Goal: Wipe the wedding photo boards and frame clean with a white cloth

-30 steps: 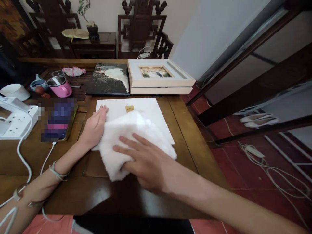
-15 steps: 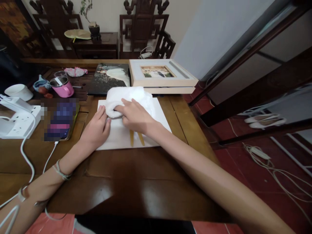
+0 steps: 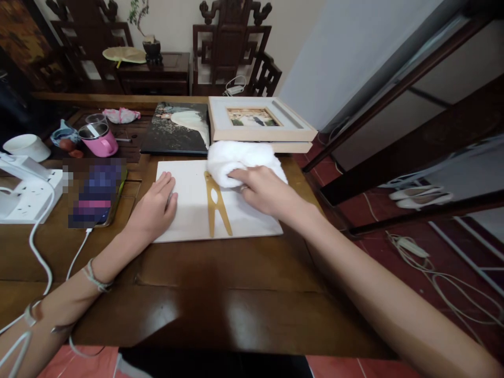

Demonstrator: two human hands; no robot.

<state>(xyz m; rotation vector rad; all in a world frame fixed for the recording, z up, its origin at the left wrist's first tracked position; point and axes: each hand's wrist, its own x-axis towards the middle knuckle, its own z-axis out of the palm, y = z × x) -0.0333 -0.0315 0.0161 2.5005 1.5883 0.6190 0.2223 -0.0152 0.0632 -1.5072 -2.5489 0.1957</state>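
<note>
White cloth (image 3: 246, 154) lies bunched over the far right part of a white board (image 3: 185, 205), its far side reaching up to a stack of pale picture frames (image 3: 255, 116); whether the two touch is hard to tell. The person's right hand (image 3: 265, 191) is closed on the near folds of the cloth. The left hand (image 3: 155, 207) lies palm down over the board's left edge, fingers straight and close together, the thumb a little apart. Between the hands, a gold-coloured piece (image 3: 210, 210) lies on the board, its two legs spreading toward the near edge and its top end just beside the cloth. The board rests on a brown table (image 3: 197, 310). Beyond it, left of the frames, lies a dark picture panel (image 3: 169, 131). Farther left are a phone (image 3: 94, 194), a white power strip (image 3: 33, 202) and a pink mug (image 3: 104, 144)
</note>
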